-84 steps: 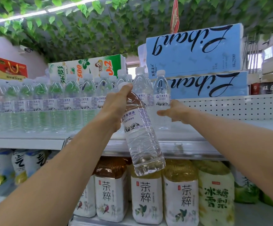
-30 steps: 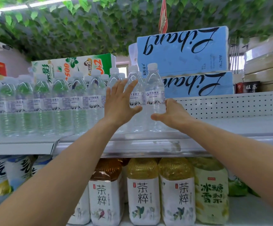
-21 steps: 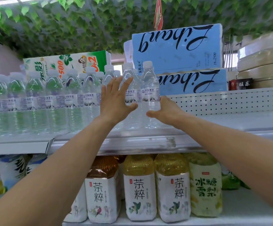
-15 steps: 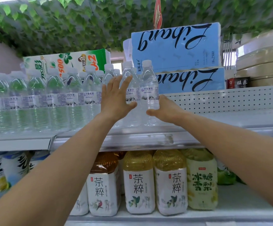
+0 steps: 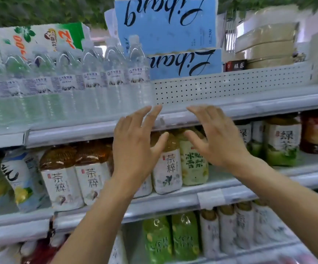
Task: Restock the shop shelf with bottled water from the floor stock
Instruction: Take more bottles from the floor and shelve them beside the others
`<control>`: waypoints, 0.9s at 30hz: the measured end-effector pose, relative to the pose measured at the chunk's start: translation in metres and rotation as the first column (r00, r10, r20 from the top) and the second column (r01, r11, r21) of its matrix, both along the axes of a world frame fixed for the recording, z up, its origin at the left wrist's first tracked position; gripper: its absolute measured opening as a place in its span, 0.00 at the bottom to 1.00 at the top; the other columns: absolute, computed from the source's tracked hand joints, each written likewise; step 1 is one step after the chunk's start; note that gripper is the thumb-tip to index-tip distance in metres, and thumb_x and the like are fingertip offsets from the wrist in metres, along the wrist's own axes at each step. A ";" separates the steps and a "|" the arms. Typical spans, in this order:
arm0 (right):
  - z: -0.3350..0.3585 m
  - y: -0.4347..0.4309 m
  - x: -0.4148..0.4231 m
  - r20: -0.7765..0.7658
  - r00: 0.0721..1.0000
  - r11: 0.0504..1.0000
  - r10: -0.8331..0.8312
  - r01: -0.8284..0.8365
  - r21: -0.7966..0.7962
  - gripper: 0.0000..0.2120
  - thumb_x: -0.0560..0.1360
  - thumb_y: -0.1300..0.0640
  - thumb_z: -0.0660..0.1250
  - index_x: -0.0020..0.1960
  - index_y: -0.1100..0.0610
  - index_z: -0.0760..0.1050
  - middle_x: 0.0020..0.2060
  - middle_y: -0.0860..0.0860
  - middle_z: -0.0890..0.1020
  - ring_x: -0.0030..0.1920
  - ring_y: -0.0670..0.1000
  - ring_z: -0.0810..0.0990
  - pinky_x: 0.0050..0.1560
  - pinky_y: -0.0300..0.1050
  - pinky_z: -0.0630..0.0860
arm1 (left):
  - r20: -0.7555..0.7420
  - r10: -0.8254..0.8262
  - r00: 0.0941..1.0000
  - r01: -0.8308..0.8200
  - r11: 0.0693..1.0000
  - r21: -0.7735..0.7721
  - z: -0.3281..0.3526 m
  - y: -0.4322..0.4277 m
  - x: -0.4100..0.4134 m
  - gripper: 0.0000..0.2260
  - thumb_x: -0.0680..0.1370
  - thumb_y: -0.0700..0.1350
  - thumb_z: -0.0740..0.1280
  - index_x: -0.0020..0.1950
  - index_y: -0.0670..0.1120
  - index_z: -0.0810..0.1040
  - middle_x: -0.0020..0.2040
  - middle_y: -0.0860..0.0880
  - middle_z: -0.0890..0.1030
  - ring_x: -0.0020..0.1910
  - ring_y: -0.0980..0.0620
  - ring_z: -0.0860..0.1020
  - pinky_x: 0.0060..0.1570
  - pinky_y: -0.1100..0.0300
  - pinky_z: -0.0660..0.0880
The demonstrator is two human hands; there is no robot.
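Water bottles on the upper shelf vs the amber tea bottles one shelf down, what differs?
Water bottles hold clear liquid; tea bottles hold amber liquid. Water bottles carry a narrow label band at mid-height; tea bottles wear a tall white wrap over the lower body. Water bottles look slim; tea bottles look broad. Both stand in rows, side by side.

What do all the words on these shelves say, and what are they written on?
"Libang", upside down and partly cut off: the two blue packs on top.
"茶粹": the brown tea bottles.
"冰糖雪梨": the pale green bottle.
"绿茶": the green bottle at right.
Too blurred or small to read: the water bottle labels, the green-and-white pack, the dark red box.
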State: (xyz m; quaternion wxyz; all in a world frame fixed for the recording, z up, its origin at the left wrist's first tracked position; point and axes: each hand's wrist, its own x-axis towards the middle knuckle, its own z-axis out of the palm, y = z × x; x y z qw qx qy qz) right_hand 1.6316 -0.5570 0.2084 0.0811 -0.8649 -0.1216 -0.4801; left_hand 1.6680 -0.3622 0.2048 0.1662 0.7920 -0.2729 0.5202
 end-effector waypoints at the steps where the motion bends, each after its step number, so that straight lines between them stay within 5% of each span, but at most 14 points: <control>1: -0.013 -0.010 -0.012 0.001 1.000 1.000 -0.027 0.027 -0.014 0.25 0.75 0.50 0.65 0.69 0.59 0.70 0.59 0.57 0.77 0.57 0.59 0.76 0.51 0.56 0.75 | -0.010 -0.013 1.000 0.013 1.000 0.018 -0.014 -0.007 -0.009 0.26 0.76 0.57 0.62 0.74 0.51 0.69 0.67 0.49 0.75 0.62 0.47 0.73 0.63 0.47 0.70; 6: -0.078 -0.059 -0.062 -0.098 0.990 0.995 -0.097 0.094 -0.033 0.24 0.75 0.53 0.68 0.69 0.58 0.70 0.58 0.57 0.76 0.55 0.61 0.77 0.40 0.52 0.78 | -0.147 -0.074 0.986 0.093 0.987 0.127 -0.080 -0.046 -0.039 0.25 0.76 0.54 0.65 0.72 0.49 0.71 0.63 0.46 0.77 0.60 0.44 0.76 0.55 0.48 0.75; 11: -0.140 -0.113 -0.097 -0.379 0.897 0.974 -0.228 0.211 -0.087 0.24 0.77 0.49 0.66 0.69 0.57 0.69 0.60 0.57 0.74 0.58 0.61 0.75 0.42 0.54 0.77 | -0.408 -0.029 0.913 0.145 0.956 0.255 -0.140 -0.097 -0.062 0.21 0.77 0.55 0.66 0.69 0.50 0.74 0.62 0.47 0.77 0.60 0.44 0.75 0.54 0.48 0.74; 15: -0.179 -0.160 -0.128 -0.553 0.786 0.956 -0.276 0.282 -0.077 0.26 0.80 0.47 0.62 0.74 0.55 0.62 0.65 0.56 0.70 0.63 0.59 0.71 0.47 0.52 0.73 | -0.597 0.062 0.800 0.167 0.932 0.321 -0.180 -0.146 -0.081 0.24 0.79 0.57 0.63 0.74 0.53 0.67 0.67 0.50 0.74 0.65 0.46 0.71 0.57 0.51 0.71; 22: -0.256 -0.255 -0.188 -0.788 0.586 0.958 -0.186 0.287 -0.012 0.28 0.81 0.48 0.60 0.77 0.55 0.58 0.69 0.56 0.68 0.67 0.59 0.69 0.53 0.53 0.72 | -0.826 0.021 0.563 0.241 0.952 0.188 -0.269 -0.237 -0.134 0.22 0.79 0.55 0.66 0.72 0.51 0.70 0.65 0.48 0.74 0.64 0.46 0.72 0.56 0.51 0.73; 27: -0.334 -0.310 -0.223 -0.909 0.403 0.954 -0.108 0.299 0.019 0.28 0.80 0.47 0.61 0.77 0.53 0.57 0.68 0.55 0.69 0.65 0.59 0.71 0.54 0.53 0.74 | -0.966 -0.054 0.254 0.170 0.985 -0.010 -0.364 -0.278 -0.180 0.21 0.77 0.52 0.69 0.69 0.50 0.74 0.63 0.48 0.76 0.62 0.47 0.76 0.58 0.51 0.73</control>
